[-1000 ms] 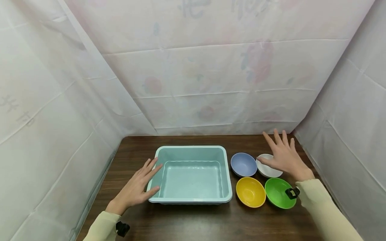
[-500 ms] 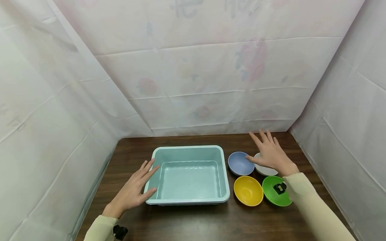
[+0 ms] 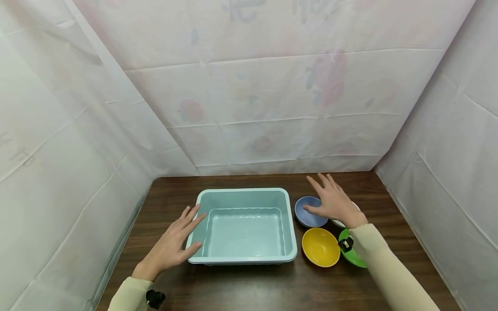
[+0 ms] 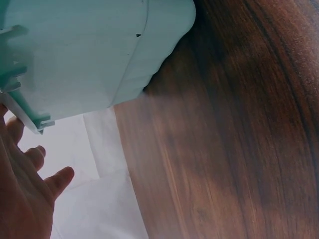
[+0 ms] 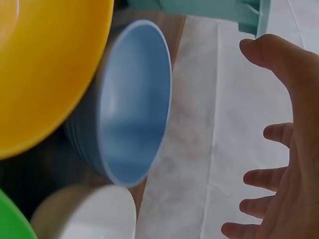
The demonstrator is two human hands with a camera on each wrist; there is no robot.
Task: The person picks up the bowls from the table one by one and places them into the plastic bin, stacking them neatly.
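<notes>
A pale teal plastic basin (image 3: 245, 235) sits on the table, with nothing inside it. My left hand (image 3: 171, 242), fingers spread, is at the basin's left rim; in the left wrist view its fingers (image 4: 59, 180) are beside the rim, and whether they touch it I cannot tell. With fingers spread and nothing held, my right hand (image 3: 332, 202) hovers over the blue bowl (image 3: 305, 214) and the white bowl (image 5: 102, 216), partly covering both. Nearer me are a yellow bowl (image 3: 320, 248) and a green bowl (image 3: 355, 258), the latter partly hidden by the wrist.
Dark wood-grain table (image 3: 249, 285) beneath everything. White printed cloth (image 3: 272, 95) hangs behind the table and along both sides. All the bowls stand close together just right of the basin.
My right hand has moved left, from over the white bowl toward the blue one, and a little lower. My left hand stays by the basin rim. The head view has shifted slightly.
</notes>
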